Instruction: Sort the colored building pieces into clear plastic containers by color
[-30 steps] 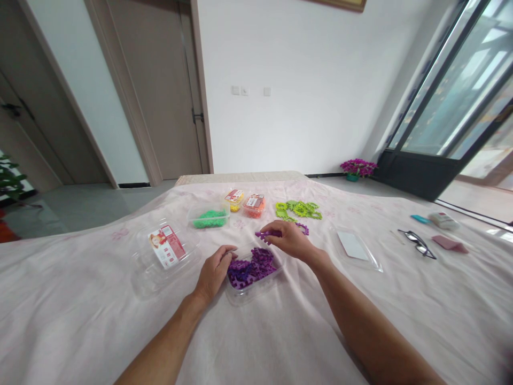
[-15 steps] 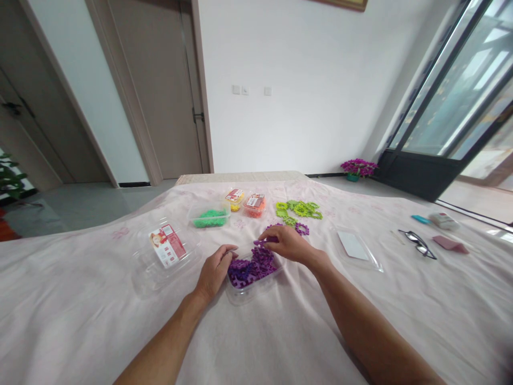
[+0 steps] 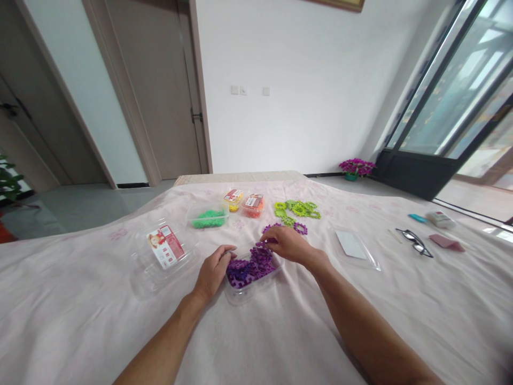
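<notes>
We've got bright daylight at the glass door (image 3: pixel 438 120), right — soft shadows on cloth (image 3: pixel 248 347), edges stretched, lower-right corner dark, blurred.

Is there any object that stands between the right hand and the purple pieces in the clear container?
Nothing visible does. The right hand is at the far edge of the open clear container, and the purple pieces lie uncovered inside. The left hand is at the left edge, out of that path.
</notes>
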The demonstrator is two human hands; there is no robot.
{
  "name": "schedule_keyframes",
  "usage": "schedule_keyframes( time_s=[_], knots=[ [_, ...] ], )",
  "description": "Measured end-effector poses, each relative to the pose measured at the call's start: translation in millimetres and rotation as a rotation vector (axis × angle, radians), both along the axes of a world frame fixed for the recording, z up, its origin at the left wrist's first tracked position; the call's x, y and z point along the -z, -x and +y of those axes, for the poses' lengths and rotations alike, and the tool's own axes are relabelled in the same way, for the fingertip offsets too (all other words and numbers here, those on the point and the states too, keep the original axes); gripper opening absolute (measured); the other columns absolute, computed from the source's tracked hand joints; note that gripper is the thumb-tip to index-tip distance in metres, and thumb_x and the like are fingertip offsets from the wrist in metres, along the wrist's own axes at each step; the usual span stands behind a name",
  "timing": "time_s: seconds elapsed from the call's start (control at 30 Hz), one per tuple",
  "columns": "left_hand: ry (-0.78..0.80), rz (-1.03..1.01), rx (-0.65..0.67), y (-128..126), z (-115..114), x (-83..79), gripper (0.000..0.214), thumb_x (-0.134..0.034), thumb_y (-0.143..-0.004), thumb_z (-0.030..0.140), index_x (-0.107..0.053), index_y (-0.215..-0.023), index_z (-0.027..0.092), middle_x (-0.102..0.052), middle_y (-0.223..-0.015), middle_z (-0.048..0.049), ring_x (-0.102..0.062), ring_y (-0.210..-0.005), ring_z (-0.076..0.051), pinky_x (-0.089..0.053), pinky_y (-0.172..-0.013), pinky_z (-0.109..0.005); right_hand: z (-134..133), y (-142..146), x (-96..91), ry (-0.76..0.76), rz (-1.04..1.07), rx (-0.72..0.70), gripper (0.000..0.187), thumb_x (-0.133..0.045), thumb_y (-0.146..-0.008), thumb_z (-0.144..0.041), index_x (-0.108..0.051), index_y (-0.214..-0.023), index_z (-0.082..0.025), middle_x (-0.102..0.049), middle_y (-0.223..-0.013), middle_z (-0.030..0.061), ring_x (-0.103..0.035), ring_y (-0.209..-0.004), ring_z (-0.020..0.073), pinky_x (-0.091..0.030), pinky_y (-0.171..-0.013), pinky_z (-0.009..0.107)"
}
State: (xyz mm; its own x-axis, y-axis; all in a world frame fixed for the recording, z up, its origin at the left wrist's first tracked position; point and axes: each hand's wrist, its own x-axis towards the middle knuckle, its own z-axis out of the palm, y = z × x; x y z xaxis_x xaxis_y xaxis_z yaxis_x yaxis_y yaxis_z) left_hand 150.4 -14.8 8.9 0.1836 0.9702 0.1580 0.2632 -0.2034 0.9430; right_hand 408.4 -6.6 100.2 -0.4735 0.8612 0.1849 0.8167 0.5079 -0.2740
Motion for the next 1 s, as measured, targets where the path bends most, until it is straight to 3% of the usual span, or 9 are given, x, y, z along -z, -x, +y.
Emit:
schedule_keyframes(
  time_s=[0.23,0.47,0.57,0.73,1.0],
  knots=[
    [-0.008,-0.008,0.003,0.3,0.9,2.6,0.035,-0.047,-0.093,0.041,-0.067,-0.113,0.021,-0.076,-0.101,-0.006,-0.071,-0.098,-0.022,-0.052,-0.09,-0.032,-1.0,1.3,3.6,-0.083,0.042,0.035,0.021,-0.061,-0.091,-0.022,-0.077,-0.103,-0.024,-0.076,-0.099,0.0059,-0.068,-0.092,0.0195,-0.044,-0.08,0.026],
    [-0.011,-0.017,0.001,-0.1,0.5,1.9,0.036,-0.047,-0.093,0.041,-0.067,-0.113,0.02,-0.077,-0.1,-0.0068,-0.071,-0.098,-0.022,-0.052,-0.09,-0.032,-5.9,5.6,-4.5,0.005,0.033,-0.031,0.019,-0.065,-0.089,-0.028,-0.077,-0.102,-0.022,-0.076,-0.092,0.0039,-0.066,-0.079,0.0168,-0.043,-0.072,0.025],
    [-0.014,-0.011,0.012,0.1,0.3,0.6,0.036,-0.047,-0.093,0.041,-0.067,-0.113,0.02,-0.077,-0.1,-0.0069,-0.071,-0.099,-0.022,-0.052,-0.09,-0.032,-5.6,4.0,-4.2,0.004,0.059,-0.004,0.021,-0.065,-0.088,-0.026,-0.076,-0.105,-0.022,-0.076,-0.095,0.0042,-0.066,-0.081,0.0167,-0.044,-0.073,0.025],
    [-0.011,0.0,0.007,0.5,0.3,0.6,0.035,-0.046,-0.093,0.04,-0.066,-0.114,0.02,-0.076,-0.101,-0.0065,-0.071,-0.098,-0.022,-0.052,-0.09,-0.031,-7.0,7.3,1.0,0.002,-0.069,-0.056,0.031,-0.072,-0.08,-0.021,-0.075,-0.111,-0.024,-0.074,-0.102,0.0057,-0.065,-0.094,0.0205,-0.043,-0.076,0.026],
    [-0.009,0.003,-0.002,-0.1,-1.2,-2.3,0.036,-0.047,-0.092,0.041,-0.067,-0.113,0.02,-0.077,-0.101,-0.0068,-0.071,-0.099,-0.022,-0.052,-0.091,-0.031,-9.9,11.1,0.1,0.037,-0.102,-0.064,0.029,-0.065,-0.077,-0.01,-0.077,-0.1,-0.025,-0.074,-0.092,0.0028,-0.065,-0.085,0.0179,-0.037,-0.066,0.025]
  ],
)
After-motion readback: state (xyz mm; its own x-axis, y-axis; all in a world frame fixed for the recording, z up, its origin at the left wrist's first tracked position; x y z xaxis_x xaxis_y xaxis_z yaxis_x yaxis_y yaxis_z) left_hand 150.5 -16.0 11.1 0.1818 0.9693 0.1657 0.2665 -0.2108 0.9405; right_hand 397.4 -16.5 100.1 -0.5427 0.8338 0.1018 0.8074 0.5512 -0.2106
